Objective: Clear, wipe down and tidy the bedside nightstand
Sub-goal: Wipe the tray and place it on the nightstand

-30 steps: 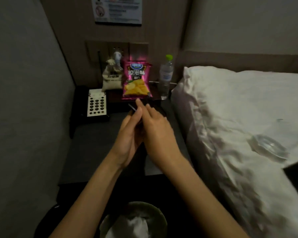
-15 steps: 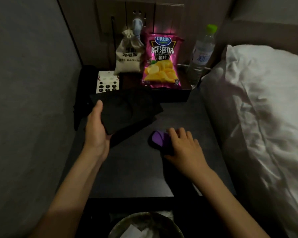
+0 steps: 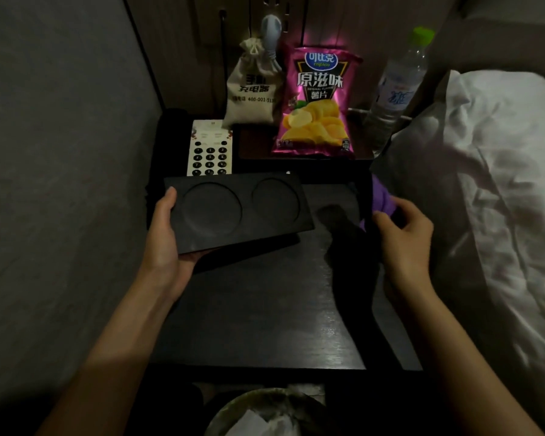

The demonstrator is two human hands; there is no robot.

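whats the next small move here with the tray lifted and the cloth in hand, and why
Probably bring the purple cloth in the right hand down onto the bare nightstand top and wipe. The left hand holds the black tray tilted up off it, exposing that surface.

The room is dim. A grey padded wall (image 3: 60, 152) closes the left side, and a wood-panelled back wall (image 3: 343, 17) carries a socket plate (image 3: 276, 3). On the right lies a bed with rumpled white bedding (image 3: 501, 184), below a brown headboard (image 3: 501, 42).
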